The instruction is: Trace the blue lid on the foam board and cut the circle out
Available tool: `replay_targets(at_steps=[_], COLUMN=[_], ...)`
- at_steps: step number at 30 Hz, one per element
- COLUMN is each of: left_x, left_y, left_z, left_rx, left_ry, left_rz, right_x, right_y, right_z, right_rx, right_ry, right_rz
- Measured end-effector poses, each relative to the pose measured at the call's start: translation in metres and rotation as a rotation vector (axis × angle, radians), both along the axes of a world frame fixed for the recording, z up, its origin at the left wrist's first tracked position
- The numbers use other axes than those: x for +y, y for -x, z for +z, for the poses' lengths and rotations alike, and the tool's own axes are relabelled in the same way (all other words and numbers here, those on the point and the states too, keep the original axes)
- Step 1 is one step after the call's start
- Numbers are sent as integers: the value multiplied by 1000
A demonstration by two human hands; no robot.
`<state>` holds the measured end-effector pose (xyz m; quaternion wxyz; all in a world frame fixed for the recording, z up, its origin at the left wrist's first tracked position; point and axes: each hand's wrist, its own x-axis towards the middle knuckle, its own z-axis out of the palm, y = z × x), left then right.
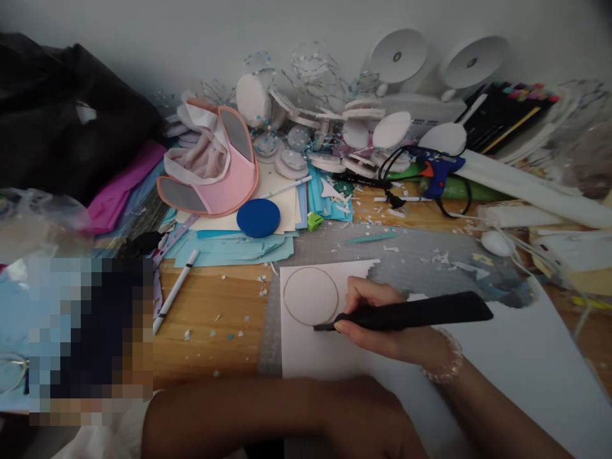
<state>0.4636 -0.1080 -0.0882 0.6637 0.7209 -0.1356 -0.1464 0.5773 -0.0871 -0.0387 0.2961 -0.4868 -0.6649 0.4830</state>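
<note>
The right hand [370, 311] is closed around a black tool [421, 311], thumb and fingers pinching it near the slim tip. It looks matte and dark all over, its handle flat and widening toward the butt; from here I can't tell whether it's a knife or a marker. Its long axis lies close to level, butt toward three o'clock, tip toward nine and dipping slightly. That tip sits at the six o'clock of a thin brownish circle [337, 302] drawn on a white sheet [303, 350]; I can't tell whether it touches the line. Any lettering on the handle is lost in the dark.

The left hand [368, 414] is apart from the right, toward six o'clock, its fingers hidden, so I can't tell their state. On the desk [205, 319], a blue disc [258, 218] lies at the circle's eleven o'clock.
</note>
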Motion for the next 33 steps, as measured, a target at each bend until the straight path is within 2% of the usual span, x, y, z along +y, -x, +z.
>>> replay_targets(at_steps=[8, 13, 19, 25, 33], left_x=[5, 7, 7, 5, 4], left_y=[-1, 1, 0, 0, 2], left_z=[17, 16, 15, 15, 13], left_rx=[107, 39, 49, 76, 26], left_ry=[-109, -106, -114, -77, -117], left_rz=[-65, -46, -59, -59, -30], right_x=[5, 4, 5, 8, 7], right_y=[-3, -7, -11, -13, -16], right_z=[-2, -6, -9, -12, -17], right_rx=[34, 43, 33, 128, 201], right_ry=[54, 32, -21, -6, 59], right_rz=[-4, 13, 44, 53, 20])
